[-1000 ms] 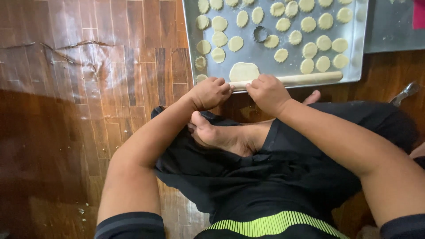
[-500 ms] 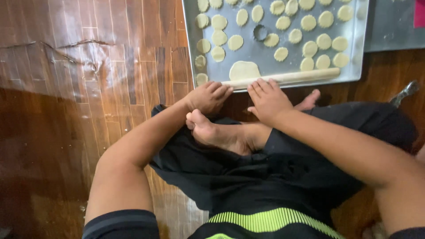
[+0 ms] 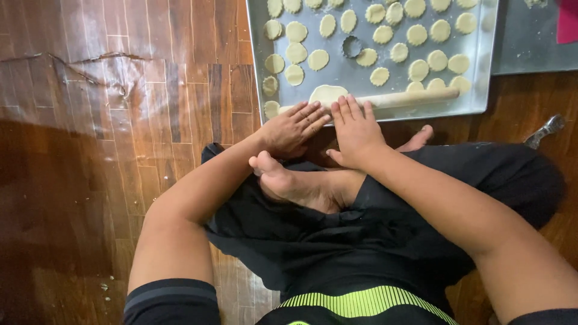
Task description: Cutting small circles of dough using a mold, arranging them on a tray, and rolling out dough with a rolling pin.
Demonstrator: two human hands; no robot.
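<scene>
Wooden floor with a metal tray at the top edge. Left hand and right hand, fingers spread flat, press a wooden rolling pin along the tray's near rim, over a dough piece. Bare floor lies open to the left.

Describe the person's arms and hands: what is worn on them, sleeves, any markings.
Both arms are bare from the upper arm down. Each ends above in a short black sleeve: the left sleeve has a thin grey band near its hem, while only the hem of the right sleeve shows. The left hand and right hand are bare and ungloved; no watch, bracelet or clear ring shows.
</scene>
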